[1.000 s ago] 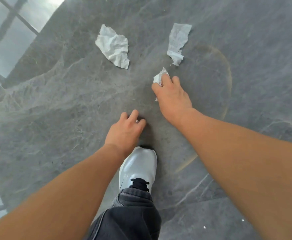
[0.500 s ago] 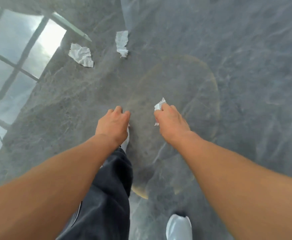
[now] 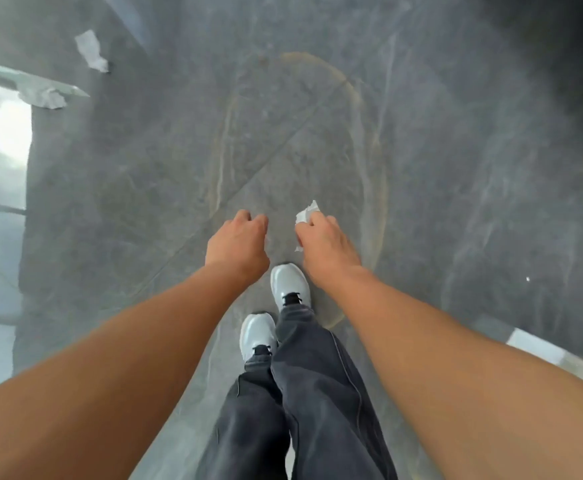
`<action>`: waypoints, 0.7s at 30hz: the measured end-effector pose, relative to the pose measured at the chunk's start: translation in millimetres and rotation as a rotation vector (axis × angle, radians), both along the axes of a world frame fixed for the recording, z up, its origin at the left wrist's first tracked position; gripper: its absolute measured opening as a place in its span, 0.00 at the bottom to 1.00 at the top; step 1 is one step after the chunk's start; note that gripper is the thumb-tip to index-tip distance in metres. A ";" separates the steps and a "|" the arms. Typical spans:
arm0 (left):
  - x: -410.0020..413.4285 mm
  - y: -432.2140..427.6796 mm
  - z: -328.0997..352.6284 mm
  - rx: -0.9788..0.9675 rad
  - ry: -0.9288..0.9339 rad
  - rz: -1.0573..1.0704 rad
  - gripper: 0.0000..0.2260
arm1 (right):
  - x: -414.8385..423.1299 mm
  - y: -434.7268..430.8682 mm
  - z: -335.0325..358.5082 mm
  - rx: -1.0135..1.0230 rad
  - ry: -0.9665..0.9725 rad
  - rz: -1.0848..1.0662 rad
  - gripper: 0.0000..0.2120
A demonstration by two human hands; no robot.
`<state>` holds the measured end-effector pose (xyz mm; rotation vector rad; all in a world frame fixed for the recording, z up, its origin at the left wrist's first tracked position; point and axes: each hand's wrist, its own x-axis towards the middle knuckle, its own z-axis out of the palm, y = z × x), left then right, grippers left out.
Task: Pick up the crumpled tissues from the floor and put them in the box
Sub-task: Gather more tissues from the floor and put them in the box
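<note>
My right hand [image 3: 328, 245] is closed around a white crumpled tissue [image 3: 305, 213], whose edge pokes out above my fingers. My left hand [image 3: 238, 245] hangs beside it as a loose fist with nothing visible in it. Two more crumpled tissues lie on the grey stone floor far off at the upper left: a narrow one [image 3: 90, 51] and a flatter one [image 3: 42, 95]. No box is in view.
My two white shoes [image 3: 290, 284] and dark trouser legs [image 3: 303, 403] stand below the hands. A bright window reflection [image 3: 6, 140] shines on the floor at the left. A pale strip [image 3: 539, 348] crosses the lower right.
I have risen and stepped back; both hands came up off the floor, the right one keeping its tissue. The two lying tissues have shifted to the far upper left of the view.
</note>
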<state>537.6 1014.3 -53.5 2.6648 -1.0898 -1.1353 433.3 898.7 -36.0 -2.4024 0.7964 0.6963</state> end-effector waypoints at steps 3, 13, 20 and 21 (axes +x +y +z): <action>-43.6 -5.7 3.0 -0.030 -0.022 -0.133 0.10 | -48.2 2.8 1.4 0.003 0.010 -0.125 0.12; -208.0 -45.1 -0.9 0.030 -0.061 -0.552 0.08 | -251.4 -17.3 -12.1 0.009 0.003 -0.554 0.11; -359.1 -121.9 -10.4 0.031 -0.082 -0.682 0.08 | -429.3 -74.9 -38.1 -0.011 0.050 -0.622 0.11; -383.5 -132.5 -15.6 0.054 -0.084 -0.687 0.08 | -452.1 -85.5 -44.5 -0.019 0.043 -0.632 0.10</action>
